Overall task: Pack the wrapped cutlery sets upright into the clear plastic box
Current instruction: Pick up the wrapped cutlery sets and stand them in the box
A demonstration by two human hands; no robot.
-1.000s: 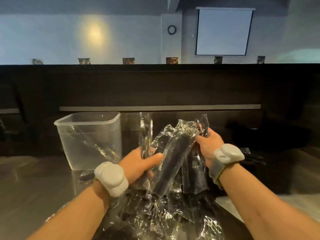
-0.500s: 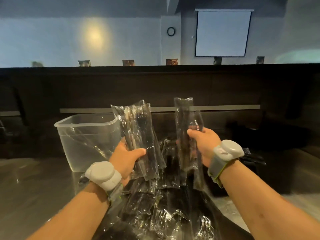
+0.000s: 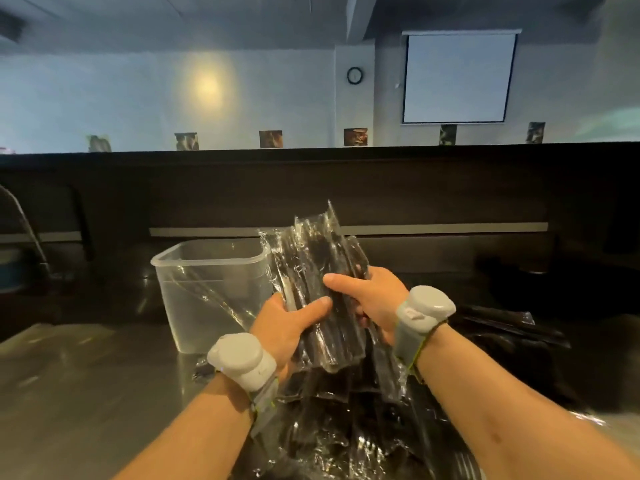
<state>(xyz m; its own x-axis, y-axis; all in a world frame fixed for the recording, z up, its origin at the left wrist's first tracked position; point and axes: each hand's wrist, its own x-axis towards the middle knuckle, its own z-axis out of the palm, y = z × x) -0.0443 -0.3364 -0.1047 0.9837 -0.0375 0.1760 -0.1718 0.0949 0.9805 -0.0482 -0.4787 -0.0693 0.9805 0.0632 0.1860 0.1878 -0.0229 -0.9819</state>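
Observation:
A bundle of wrapped cutlery sets (image 3: 313,268), black cutlery in clear film, stands roughly upright in the air, just right of the clear plastic box (image 3: 207,292). My left hand (image 3: 287,327) grips the bundle from the left with the thumb across its front. My right hand (image 3: 370,299) grips it from the right, thumb on the front. More wrapped sets lie in a loose pile (image 3: 346,427) on the counter below my hands. The box stands open on the counter and looks empty apart from reflections.
A steel counter (image 3: 86,393) spreads to the left and front. More dark wrapped packs (image 3: 502,327) lie to the right of my right wrist. A dark partition wall rises behind the box. A metal faucet curve (image 3: 20,220) shows at far left.
Half a second ago each hand held its own set apart and upright. The two hands have since come together, joining the sets into one bundle beside the box.

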